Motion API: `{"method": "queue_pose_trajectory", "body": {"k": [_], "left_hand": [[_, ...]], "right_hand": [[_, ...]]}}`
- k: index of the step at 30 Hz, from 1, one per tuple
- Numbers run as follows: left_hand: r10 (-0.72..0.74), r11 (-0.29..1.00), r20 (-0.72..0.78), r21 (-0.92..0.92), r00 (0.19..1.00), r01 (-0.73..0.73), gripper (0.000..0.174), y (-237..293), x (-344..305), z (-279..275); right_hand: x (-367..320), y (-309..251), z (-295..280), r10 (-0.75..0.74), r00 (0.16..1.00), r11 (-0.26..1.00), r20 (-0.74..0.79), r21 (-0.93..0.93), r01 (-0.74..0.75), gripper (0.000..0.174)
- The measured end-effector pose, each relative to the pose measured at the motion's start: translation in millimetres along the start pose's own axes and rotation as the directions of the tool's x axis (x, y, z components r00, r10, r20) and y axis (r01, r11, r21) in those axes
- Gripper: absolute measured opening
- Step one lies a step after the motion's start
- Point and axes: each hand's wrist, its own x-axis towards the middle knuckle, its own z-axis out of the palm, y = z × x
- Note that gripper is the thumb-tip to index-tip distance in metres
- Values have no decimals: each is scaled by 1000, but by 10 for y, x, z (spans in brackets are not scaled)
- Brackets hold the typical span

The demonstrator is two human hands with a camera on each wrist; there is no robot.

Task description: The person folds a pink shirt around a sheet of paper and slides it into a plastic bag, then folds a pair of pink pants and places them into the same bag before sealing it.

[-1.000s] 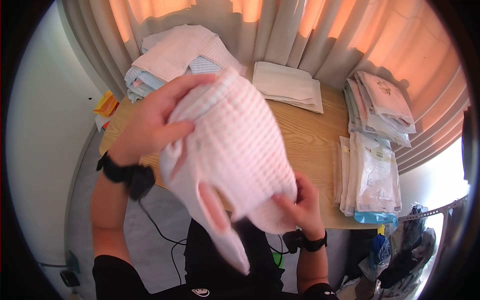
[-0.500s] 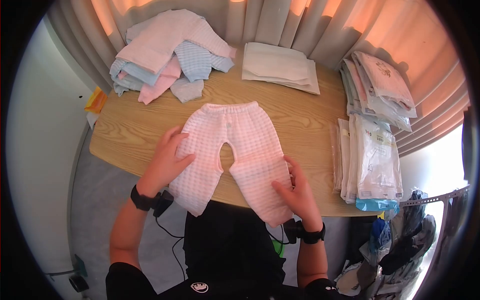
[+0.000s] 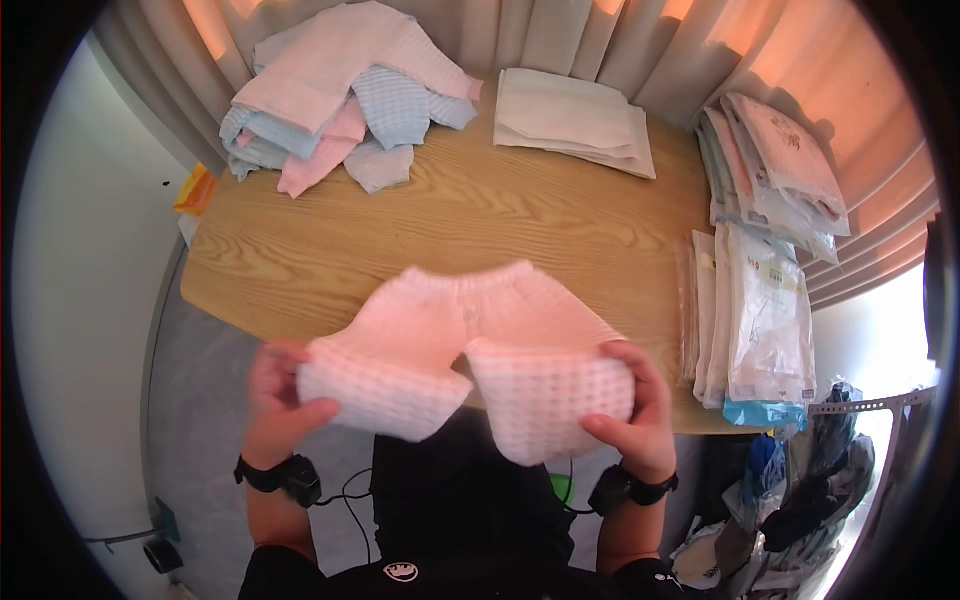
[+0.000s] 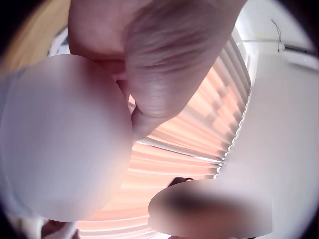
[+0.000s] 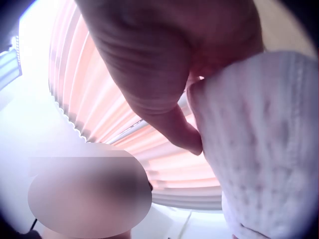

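Note:
A pair of small pink-and-white checked trousers point(image 3: 430, 325) spans the near table edge, its elastic waistband pointing away from me over the wood. Both legs bend upward, their lower parts raised toward the camera. My left hand point(image 3: 282, 400) grips the outer edge of the left leg, thumb on top. On the other side, my right hand point(image 3: 642, 410) pinches the right leg the same way. In the right wrist view the pale textured fabric point(image 5: 254, 144) hangs by the thumb. A blurred patch hides much of the left wrist view beside the left hand point(image 4: 159, 59).
A heap of pink and blue baby clothes point(image 3: 330, 90) lies at the back left of the wooden table point(image 3: 560, 225). White flat sheets point(image 3: 570, 120) are stacked at the back middle. Bagged garments point(image 3: 775, 160) and clear packages point(image 3: 765, 310) line the right side.
The trousers went from being held up bunched to spread flat on the table, then slid toward me. Both hands now lift the lower legs, and the left hand has moved down to the leg.

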Motion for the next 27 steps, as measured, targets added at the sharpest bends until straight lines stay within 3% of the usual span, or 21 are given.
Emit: {"method": "queue_pose_trajectory", "body": {"k": [1, 2, 3, 4, 5, 7, 9, 10, 12, 14, 18, 20, 24, 26, 27], "left_hand": [[230, 969, -18, -94, 973, -230, 52, 55, -42, -18], [227, 969, -20, -95, 974, -228, 52, 171, -25, 65], [240, 953, -136, -157, 961, -260, 49, 327, 64, 219], [244, 930, -250, -212, 937, -299, 47, 419, 165, 339], [247, 930, -252, -211, 936, -302, 47, 438, 262, 404], [26, 978, -295, -190, 955, -86, 47, 436, 475, 459], [-175, 981, -154, -113, 972, 159, 48, 81, 701, 251], [-287, 956, -153, -112, 946, 272, 53, -80, 768, 233], [-266, 963, -139, -84, 954, 256, 56, -434, 746, 270], [-225, 973, -128, -70, 966, 218, 65, -519, 678, 347], [-155, 988, -116, -19, 981, 154, 67, -479, 556, 459], [-174, 978, -125, 97, 977, 187, 68, -515, 498, 478], [-129, 935, -182, 306, 975, 181, 66, -408, 400, 604], [-99, 926, -420, 294, 902, 238, 55, -365, 318, 648], [-85, 925, -426, 303, 901, 231, 55, -369, 249, 610]], "right_hand": [[-24, -66, 61, 8, 1000, 1000, -2, 0, -8, 66], [-15, -123, 143, -103, 994, 991, -45, 86, 107, 67], [12, -162, 189, -212, 973, 960, -97, 167, 225, 67], [50, -189, 196, -223, 969, 962, -102, 136, 236, 66], [123, -205, 235, -225, 969, 962, -99, 136, 237, 66], [302, -219, 351, -64, 975, 986, -212, 140, 95, 65], [436, 66, 239, -34, 982, 998, -187, 55, 45, 65], [500, 288, 141, 35, 990, 999, -138, -18, -38, 66], [544, 513, 30, 105, 990, 989, -95, -96, -114, 67], [503, 586, -2, 3, 987, 975, -161, -220, -39, 68], [410, 492, 19, 43, 986, 979, -159, -188, -73, 68], [348, 511, 5, -31, 992, 925, -119, -380, -16, 67], [216, 351, 126, -1, 983, 901, -185, -427, -80, 68], [151, 136, 244, 75, 917, 512, -393, -773, -373, 66], [118, 159, 218, 68, 921, 521, -383, -774, -360, 66]]}}
